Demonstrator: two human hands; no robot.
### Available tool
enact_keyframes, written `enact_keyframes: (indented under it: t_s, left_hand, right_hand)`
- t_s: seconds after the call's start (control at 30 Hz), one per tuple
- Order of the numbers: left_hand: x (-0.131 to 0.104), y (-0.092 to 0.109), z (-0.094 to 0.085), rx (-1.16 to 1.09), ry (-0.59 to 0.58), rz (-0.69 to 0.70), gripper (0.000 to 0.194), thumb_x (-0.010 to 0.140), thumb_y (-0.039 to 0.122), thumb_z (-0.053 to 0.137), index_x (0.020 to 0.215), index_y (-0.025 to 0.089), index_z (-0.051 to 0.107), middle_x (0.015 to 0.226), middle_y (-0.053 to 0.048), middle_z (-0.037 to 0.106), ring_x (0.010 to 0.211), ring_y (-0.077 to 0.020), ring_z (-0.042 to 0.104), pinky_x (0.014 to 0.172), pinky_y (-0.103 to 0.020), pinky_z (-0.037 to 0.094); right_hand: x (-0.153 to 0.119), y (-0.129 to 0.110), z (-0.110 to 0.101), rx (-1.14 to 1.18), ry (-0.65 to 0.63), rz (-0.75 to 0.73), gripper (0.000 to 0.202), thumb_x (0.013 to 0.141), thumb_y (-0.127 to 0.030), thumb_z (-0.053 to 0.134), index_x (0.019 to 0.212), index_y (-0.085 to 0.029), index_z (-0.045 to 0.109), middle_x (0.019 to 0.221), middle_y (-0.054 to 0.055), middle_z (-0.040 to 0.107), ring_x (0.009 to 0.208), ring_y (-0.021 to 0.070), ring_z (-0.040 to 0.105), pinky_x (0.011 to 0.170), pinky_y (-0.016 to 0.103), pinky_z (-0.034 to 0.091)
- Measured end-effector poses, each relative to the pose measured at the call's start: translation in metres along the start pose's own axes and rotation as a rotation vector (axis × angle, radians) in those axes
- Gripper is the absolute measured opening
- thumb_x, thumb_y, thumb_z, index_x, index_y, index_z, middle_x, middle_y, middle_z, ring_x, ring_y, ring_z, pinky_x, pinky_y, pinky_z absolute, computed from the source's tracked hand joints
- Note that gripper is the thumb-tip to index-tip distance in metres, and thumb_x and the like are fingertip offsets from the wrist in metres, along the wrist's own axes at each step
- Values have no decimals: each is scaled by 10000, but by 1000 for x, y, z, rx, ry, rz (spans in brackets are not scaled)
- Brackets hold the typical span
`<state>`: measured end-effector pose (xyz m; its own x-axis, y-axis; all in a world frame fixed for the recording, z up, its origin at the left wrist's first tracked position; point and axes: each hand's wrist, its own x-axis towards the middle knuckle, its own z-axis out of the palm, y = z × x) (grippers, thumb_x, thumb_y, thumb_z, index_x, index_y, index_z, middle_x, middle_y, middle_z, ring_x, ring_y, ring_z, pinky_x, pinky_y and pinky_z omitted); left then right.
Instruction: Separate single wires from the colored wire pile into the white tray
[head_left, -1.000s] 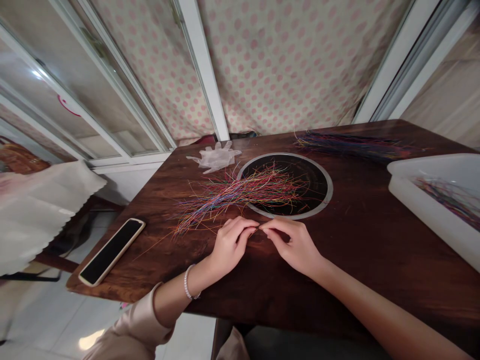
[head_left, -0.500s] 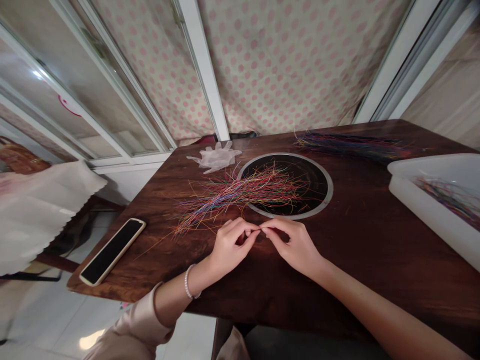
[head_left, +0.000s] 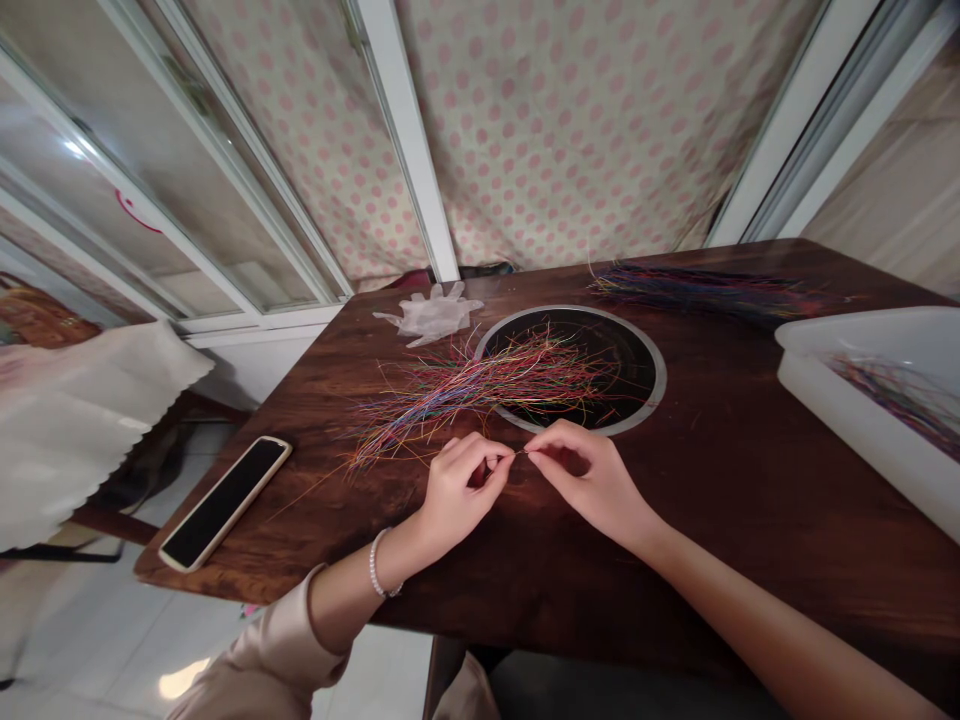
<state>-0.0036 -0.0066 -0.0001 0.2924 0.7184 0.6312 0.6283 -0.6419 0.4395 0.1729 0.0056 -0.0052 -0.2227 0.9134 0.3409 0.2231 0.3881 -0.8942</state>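
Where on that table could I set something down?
Bare wood lies between the right hand and white tub; a smaller patch between the phone and bracelet. It's crowded where coloured strands sprawl partly across the black disc.

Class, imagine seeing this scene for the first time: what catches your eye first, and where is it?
First comes the bright heap of wires on the table, lying partly over a black disc. Nearer the camera, the left hand and right hand pinch at a thin strand, fingertips nearly meeting. Beyond the table hangs a pink-spotted curtain.
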Motion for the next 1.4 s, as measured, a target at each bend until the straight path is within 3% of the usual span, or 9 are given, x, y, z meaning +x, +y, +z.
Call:
enact_keyframes:
  t_s: [0.2,0.37,0.53,0.73,0.93,1.4]
  left_hand:
    - [1,1,-1,-6,-16,3,103,853,170,562,770,175,623,588,33,538,515,-89,472,546,-225,387]
    - [1,2,-2,-2,-34,14,97,863,167,563,787,169,623,598,30,528,534,-94,478,561,-231,388]
    - [1,2,-1,-18,-37,34,119,881,179,538,791,174,616,610,17,548,551,-107,494,571,-242,389]
    - [0,0,0,-49,-36,59,114,884,151,531,797,173,602,644,2,592,564,-112,496,586,-256,388]
    - [0,-2,2,-99,-37,91,121,867,76,535,822,172,593,721,-4,642,626,-116,532,631,-260,396]
    - [0,0,0,-38,-19,59,68,861,151,591,804,166,624,614,30,557,548,-94,481,593,-250,367]
  right_hand:
    - [-1,-4,0,-51,37,-90,107,812,-194,545,747,-203,630,677,10,595,625,132,534,580,260,420]
    - [-1,-6,-1,-41,-1,-82,120,816,-178,538,751,-189,639,686,10,610,632,130,548,604,265,423]
    - [-1,-4,-2,15,-50,28,131,810,-222,545,733,-186,644,652,4,612,595,126,529,546,252,395]
    - [4,-3,-7,310,-163,186,131,751,-297,606,700,-185,652,634,-3,608,573,114,534,553,248,436]
    - [5,-5,-7,461,-167,279,93,709,-266,634,677,-184,661,612,-15,588,545,96,506,554,248,436]
    - [1,-1,-2,121,-87,67,113,775,-230,547,705,-176,619,608,-7,571,535,103,457,487,232,342]
